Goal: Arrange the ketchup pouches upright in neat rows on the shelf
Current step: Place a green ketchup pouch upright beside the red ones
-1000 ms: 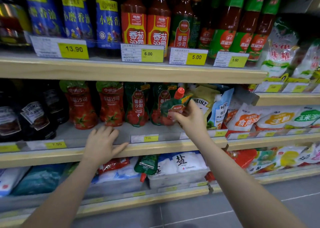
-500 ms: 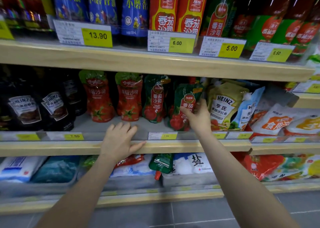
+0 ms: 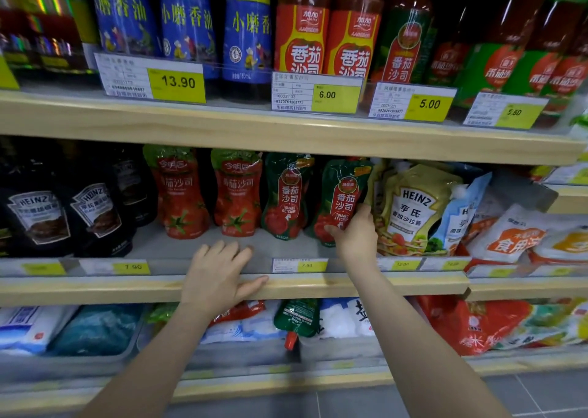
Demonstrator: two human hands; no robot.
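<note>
Several ketchup pouches stand in a row on the middle shelf (image 3: 286, 285): two red ones (image 3: 179, 195) (image 3: 237, 195) and a green one (image 3: 284, 195). My right hand (image 3: 354, 236) grips the lower right side of a second green ketchup pouch (image 3: 342, 191), which stands upright at the right end of the row. My left hand (image 3: 219, 274) lies flat on the shelf's front edge, fingers spread, holding nothing. Another green pouch (image 3: 297, 320) hangs cap-down on the shelf below, and a red one (image 3: 241, 311) lies beside it.
Dark Heinz pouches (image 3: 63, 217) stand left of the row. A yellow Heinz salad dressing pouch (image 3: 413, 207) leans right of my hand, with a blue pouch (image 3: 461, 214) beyond. Bottles (image 3: 302, 35) fill the upper shelf. Salt bags (image 3: 343, 319) lie below.
My right hand has brought the green pouch from tilted in the air down onto the shelf, upright beside the other green one. The left hand stayed on the shelf edge.
</note>
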